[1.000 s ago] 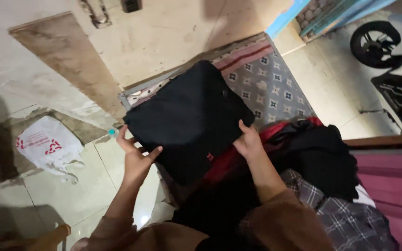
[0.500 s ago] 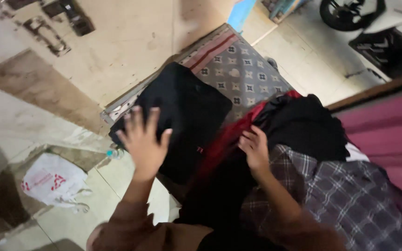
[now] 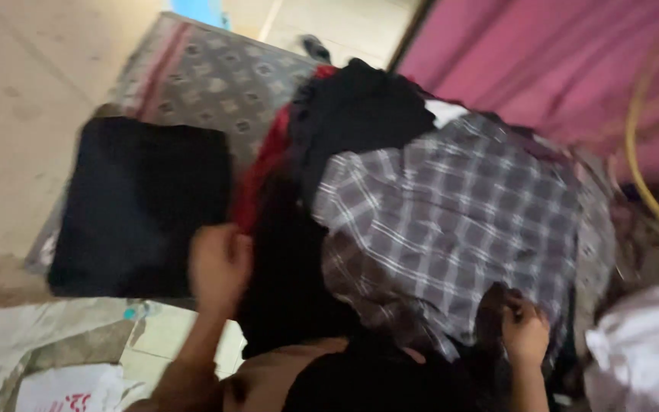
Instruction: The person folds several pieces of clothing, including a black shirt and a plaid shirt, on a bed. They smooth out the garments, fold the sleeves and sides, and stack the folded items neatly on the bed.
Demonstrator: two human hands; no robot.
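I'm looking down into what seems, through the blur, a home: a patterned mat on bare tiled floor, a heap of clothes, and a pink bedcover beside it.

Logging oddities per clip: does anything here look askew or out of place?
Only a loose heap: the plaid shirt lies crumpled over dark clothes, unlike the flat folded black garment beside it. The picture is blurred.

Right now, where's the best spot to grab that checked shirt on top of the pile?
Probably its near lower edge, coming from below. The checked shirt lies spread on top of the clothes pile, with that edge hanging loose. The right hand is already there, seemingly pinching it; blur hides the fingers. The left hand is at the dark clothes.
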